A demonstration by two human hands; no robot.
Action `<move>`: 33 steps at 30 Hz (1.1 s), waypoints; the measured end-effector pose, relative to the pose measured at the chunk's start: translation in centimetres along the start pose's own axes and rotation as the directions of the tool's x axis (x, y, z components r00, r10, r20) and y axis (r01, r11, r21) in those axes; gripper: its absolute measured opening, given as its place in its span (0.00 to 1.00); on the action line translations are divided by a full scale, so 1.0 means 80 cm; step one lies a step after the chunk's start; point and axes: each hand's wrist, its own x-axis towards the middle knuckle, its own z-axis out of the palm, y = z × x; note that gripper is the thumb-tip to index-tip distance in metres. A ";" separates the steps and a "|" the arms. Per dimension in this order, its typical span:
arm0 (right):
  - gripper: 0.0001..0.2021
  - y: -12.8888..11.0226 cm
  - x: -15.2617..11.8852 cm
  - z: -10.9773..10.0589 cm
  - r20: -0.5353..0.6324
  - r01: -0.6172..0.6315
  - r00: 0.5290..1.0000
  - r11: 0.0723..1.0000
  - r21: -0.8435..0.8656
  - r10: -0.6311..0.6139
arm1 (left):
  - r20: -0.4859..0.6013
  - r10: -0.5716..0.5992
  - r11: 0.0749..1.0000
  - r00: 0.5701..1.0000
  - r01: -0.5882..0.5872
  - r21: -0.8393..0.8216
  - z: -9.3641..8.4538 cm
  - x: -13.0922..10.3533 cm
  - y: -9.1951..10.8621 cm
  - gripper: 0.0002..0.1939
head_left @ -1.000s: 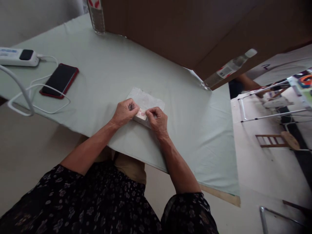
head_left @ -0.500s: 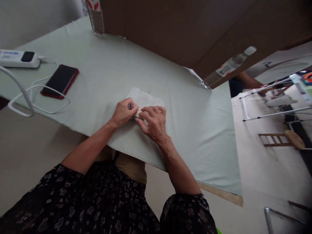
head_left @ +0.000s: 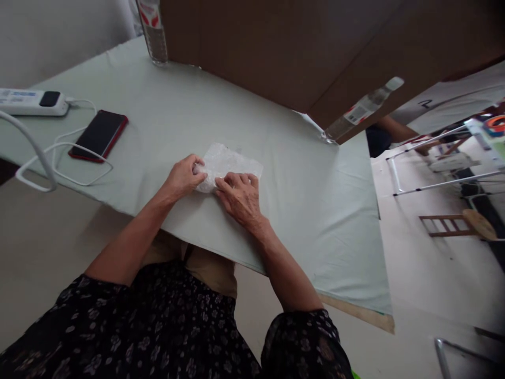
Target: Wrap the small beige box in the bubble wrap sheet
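A small sheet of clear bubble wrap (head_left: pixel 231 159) lies on the green-covered table, its near left part raised and folded over between my hands. At its left end my left hand (head_left: pixel 183 178) is closed, thumb and fingers pinching the wrap's edge. My right hand (head_left: pixel 241 200) rests on the near right part, fingers bent and thumb drawn in against the wrap. Whatever may lie inside the fold is hidden.
A phone (head_left: pixel 100 134) with a white cable (head_left: pixel 81 145) and a power strip (head_left: pixel 33 102) lie left. A large cardboard box (head_left: pixel 252 47) stands behind, with a bottle (head_left: pixel 155 37) and another bottle (head_left: pixel 363 110) against it. A stool (head_left: pixel 479 223) and a person's arm (head_left: pixel 402 131) appear right.
My left hand has moved left, away from my right hand. The near part of the bubble wrap now covers the place where a small brownish thing showed between my fingers.
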 end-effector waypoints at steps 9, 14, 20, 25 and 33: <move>0.09 -0.004 0.003 0.001 0.013 -0.010 1.000 1.000 -0.024 0.010 | -0.163 0.001 0.944 0.987 0.053 0.327 0.010 0.009 -0.022 0.22; 0.09 -0.005 0.002 0.003 -0.009 0.008 1.000 0.998 -0.070 -0.009 | -0.100 -0.085 0.912 0.991 0.118 0.394 0.003 0.016 -0.009 0.18; 0.09 -0.007 0.003 0.000 0.014 0.001 1.000 0.997 -0.081 0.000 | 0.077 -0.223 0.882 0.972 0.167 0.440 -0.007 0.013 0.031 0.09; 0.11 -0.008 0.004 0.001 0.014 -0.004 1.000 0.996 -0.090 0.005 | 0.024 -0.161 0.986 0.987 0.159 0.054 -0.002 0.002 0.045 0.07; 0.12 -0.007 0.003 -0.004 0.019 0.007 1.000 1.000 -0.026 -0.006 | 0.177 -0.234 0.879 0.956 0.286 -0.381 0.011 -0.002 0.064 0.03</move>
